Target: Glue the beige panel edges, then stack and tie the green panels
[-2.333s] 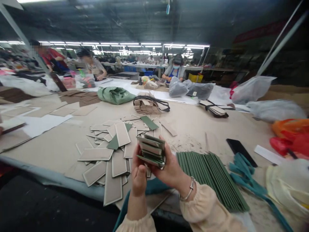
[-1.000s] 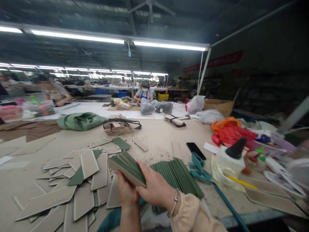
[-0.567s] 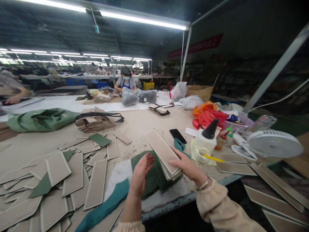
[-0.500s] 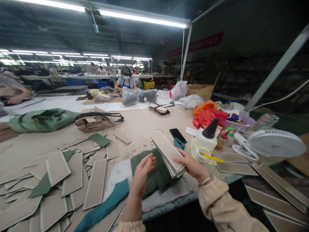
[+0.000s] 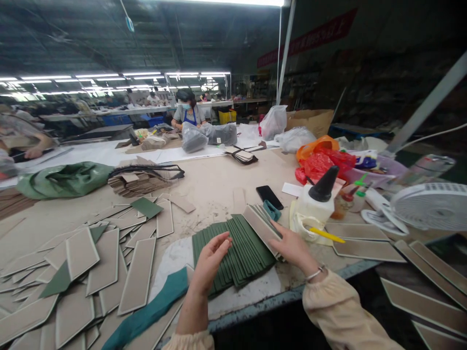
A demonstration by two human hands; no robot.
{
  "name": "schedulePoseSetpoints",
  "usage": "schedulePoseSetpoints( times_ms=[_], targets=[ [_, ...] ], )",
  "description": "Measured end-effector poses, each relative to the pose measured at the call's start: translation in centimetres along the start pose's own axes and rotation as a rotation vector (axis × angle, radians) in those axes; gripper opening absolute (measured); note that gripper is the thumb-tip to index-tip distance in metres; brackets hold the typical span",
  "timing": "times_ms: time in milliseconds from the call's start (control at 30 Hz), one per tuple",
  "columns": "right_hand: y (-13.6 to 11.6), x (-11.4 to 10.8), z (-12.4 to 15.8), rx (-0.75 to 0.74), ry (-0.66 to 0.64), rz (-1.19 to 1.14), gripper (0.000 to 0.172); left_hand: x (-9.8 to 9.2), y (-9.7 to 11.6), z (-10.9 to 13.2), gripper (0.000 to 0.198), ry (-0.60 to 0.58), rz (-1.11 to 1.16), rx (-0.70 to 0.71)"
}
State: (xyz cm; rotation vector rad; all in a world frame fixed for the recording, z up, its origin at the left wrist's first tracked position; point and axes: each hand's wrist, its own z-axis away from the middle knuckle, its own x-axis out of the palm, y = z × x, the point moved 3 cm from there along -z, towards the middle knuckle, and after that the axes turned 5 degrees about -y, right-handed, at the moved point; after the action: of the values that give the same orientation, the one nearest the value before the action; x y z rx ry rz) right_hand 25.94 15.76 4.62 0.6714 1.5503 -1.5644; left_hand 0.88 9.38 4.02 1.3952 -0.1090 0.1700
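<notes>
My right hand [image 5: 294, 248] grips a small stack of flat panels [image 5: 260, 231], beige on the near face with green edges, tilted at the right end of a green row. That row is fanned green panels [image 5: 222, 253], overlapping one another on a white sheet [image 5: 170, 262]. Over the left part of the row is my left hand [image 5: 211, 260], empty, its fingers loosely stretched with the thumb close to them. A teal cloth strip [image 5: 153, 308] lies beside my left wrist. To the left spreads a loose heap of beige panels with pale borders [image 5: 136, 277].
Behind my right hand are a black phone [image 5: 269, 197], a white glue bottle with a black nozzle [image 5: 317, 201] and a yellow stick [image 5: 326, 235]. A white fan [image 5: 430, 206] stands at right. Further back lie a green bag [image 5: 65, 180] and a bundle of brown pieces [image 5: 142, 180]. Co-workers sit beyond.
My right hand has lowered the panel stack and turned it more upright against the right end of the green row. My left hand stays nearly in place. The view has shifted slightly.
</notes>
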Motion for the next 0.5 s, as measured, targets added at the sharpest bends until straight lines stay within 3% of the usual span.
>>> schedulePoseSetpoints(
  times_ms=[200, 333, 500],
  targets=[
    [-2.8, 2.2, 1.8, -0.099, 0.166, 0.415, 0.056, 0.6, -0.1, 0.0, 0.048, 0.019, -0.028, 0.016],
    [-3.5, 3.3, 2.6, -0.178, 0.134, 0.414, 0.054, 0.1, 0.3, 0.0, 0.047, 0.074, -0.011, 0.033],
    [-3.3, 3.5, 2.4, -0.206, 0.109, 0.358, 0.074, -1.9, 0.7, -0.2, 0.047, 0.183, 0.003, 0.078]
  ],
)
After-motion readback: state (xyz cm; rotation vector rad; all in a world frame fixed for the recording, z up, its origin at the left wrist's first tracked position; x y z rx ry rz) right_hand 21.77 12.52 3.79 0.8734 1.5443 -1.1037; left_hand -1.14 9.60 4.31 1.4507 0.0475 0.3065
